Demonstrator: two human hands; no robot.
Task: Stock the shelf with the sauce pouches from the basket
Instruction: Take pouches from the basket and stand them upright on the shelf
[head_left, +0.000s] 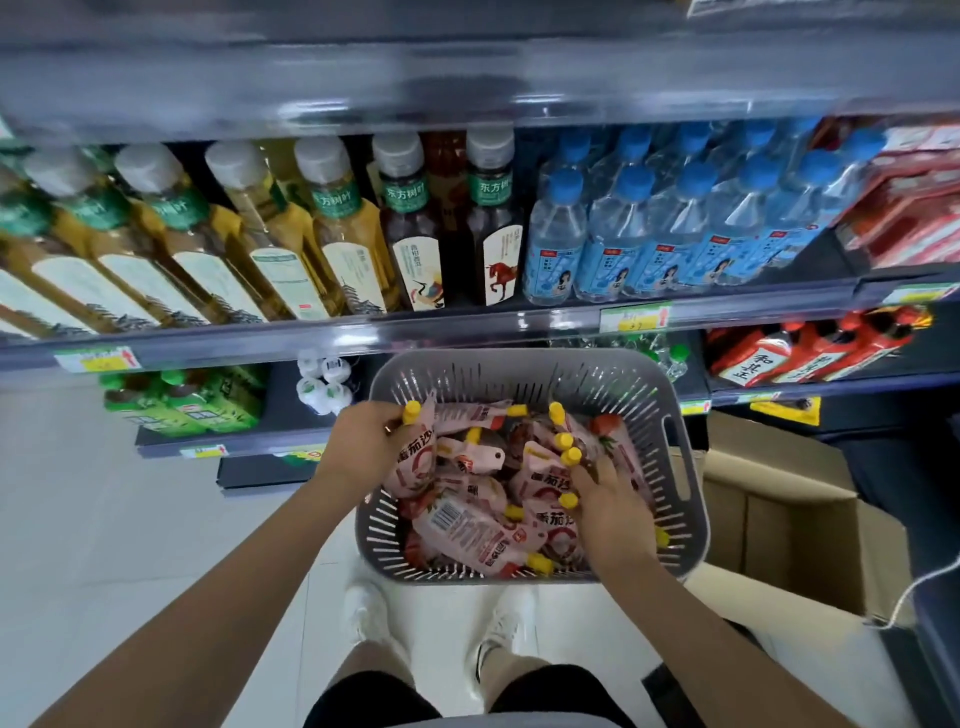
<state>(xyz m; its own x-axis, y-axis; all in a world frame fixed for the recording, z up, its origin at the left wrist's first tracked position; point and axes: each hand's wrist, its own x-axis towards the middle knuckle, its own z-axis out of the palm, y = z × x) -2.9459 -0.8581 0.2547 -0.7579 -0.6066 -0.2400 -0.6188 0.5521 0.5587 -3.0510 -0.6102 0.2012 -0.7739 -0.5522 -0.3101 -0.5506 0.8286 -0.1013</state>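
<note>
Grabbing with both hands, head view only: your left hand (371, 436) is clamped on one sauce pouch (415, 462) by the neck under its yellow cap, at the basket's (691, 467) 10 o'clock rim. Your right hand (605, 488) has its fingers curled round a bunch of pouches (563, 441) at 2 o'clock inside the basket. The other pouches (467, 525) lie piled in the basket; I see none on the shelf (415, 332). Risks as I judge them: the right bunch is slick film held near the caps, so one could slide out on the lift and land in the cardboard box (779, 530) at 3 o'clock. The left pouch could snag the slotted wall. Can't tell what carries the basket, so a hard pull could tip it toward 6 o'clock. Tea bottles (343, 228) and water bottles (613, 234) at 12 o'clock stand packed, so a stray elbow could topple them.
</note>
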